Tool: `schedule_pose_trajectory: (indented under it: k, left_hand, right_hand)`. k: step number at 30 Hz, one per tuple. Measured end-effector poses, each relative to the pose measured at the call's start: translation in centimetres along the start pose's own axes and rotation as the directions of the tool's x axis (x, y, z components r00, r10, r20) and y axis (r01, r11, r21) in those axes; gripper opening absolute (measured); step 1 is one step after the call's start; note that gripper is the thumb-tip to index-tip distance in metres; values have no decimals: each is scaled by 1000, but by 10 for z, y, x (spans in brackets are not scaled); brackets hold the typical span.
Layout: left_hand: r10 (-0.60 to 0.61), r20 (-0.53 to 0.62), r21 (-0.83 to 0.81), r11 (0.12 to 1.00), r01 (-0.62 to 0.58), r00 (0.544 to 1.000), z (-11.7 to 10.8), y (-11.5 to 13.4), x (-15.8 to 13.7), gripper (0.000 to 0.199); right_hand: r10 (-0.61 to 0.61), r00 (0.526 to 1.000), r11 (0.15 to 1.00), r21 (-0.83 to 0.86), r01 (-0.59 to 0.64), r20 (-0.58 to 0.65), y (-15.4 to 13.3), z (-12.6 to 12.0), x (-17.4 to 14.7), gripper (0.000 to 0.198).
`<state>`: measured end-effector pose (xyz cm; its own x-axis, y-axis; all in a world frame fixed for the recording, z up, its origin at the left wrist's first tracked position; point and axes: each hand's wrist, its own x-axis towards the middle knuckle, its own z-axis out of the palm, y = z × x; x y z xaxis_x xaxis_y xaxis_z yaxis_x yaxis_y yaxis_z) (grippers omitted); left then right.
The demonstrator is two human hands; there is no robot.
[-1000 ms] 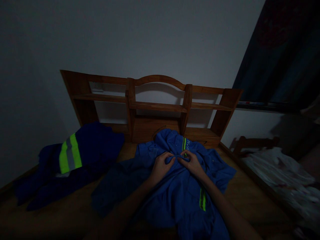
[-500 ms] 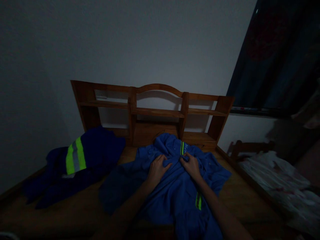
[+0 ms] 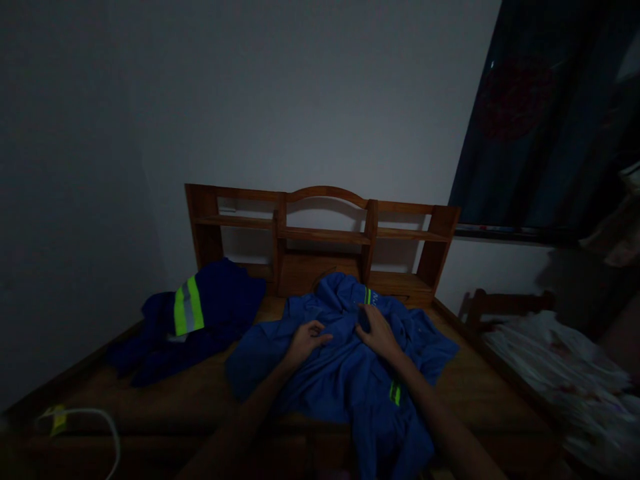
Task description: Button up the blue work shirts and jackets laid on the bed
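A crumpled blue work jacket [image 3: 345, 373] with yellow-green reflective bands lies spread over the wooden desk, one part of it hanging over the front edge. Over its middle is my left hand [image 3: 306, 343], with fingers curved and a gap between thumb and forefinger. To the right, my right hand [image 3: 379, 331] is just below the jacket's chest band and white lettering, its thumb and fingers apart. No cloth shows pinched in either hand. A darker blue garment [image 3: 227, 300] with a wide yellow-and-silver reflective stripe lies in a heap at the left.
The wooden desk [image 3: 470, 393] has a raised shelf unit [image 3: 325, 235] along its back, against the wall. At the right stands a chair [image 3: 510, 303] beside white plastic bags [image 3: 555, 360]. A pale cable [image 3: 95, 411] with a yellow tag curves at the lower left. The room is dim.
Both hands have let go of the jacket cloth they were pinching, and the fingers have spread. The camera view has shifted, bringing the cable into sight at lower left.
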<state>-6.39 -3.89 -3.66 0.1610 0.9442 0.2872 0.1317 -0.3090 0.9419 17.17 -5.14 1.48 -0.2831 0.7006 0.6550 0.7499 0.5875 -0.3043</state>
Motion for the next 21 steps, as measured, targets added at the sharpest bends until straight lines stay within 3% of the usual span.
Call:
schedule_pose_trajectory:
  k: [3, 6, 8, 10, 13, 21]
  left_hand:
    - [-57, -55, -128, 991, 50, 997, 5, -4, 0, 45]
    - [-86, -22, -210, 974, 80, 996, 4, -3, 0, 45]
    - [-93, -4, -221, 971, 90, 996, 1, 0, -2, 45]
    - [-96, 18, -228, 969, 98, 995, -1, 5, -4, 46]
    - [-100, 60, -227, 967, 111, 993, -3, 11, -7, 45]
    - [-127, 71, -198, 970, 138, 989, -2, 18, -8, 41]
  right_hand:
    - [-187, 979, 980, 84, 180, 84, -30, -2, 6, 53]
    - [-257, 951, 959, 167, 228, 173, -51, 12, 13, 51]
    - [-221, 953, 946, 281, 158, 208, -53, 25, 17, 38]
    - [-122, 967, 903, 430, 13, 226, -46, 37, 21, 27]
    - [6, 955, 806, 564, -180, 297, -28, 45, 22, 30]
    - [10, 874, 686, 633, -359, 485, -6, 40, 14, 39]
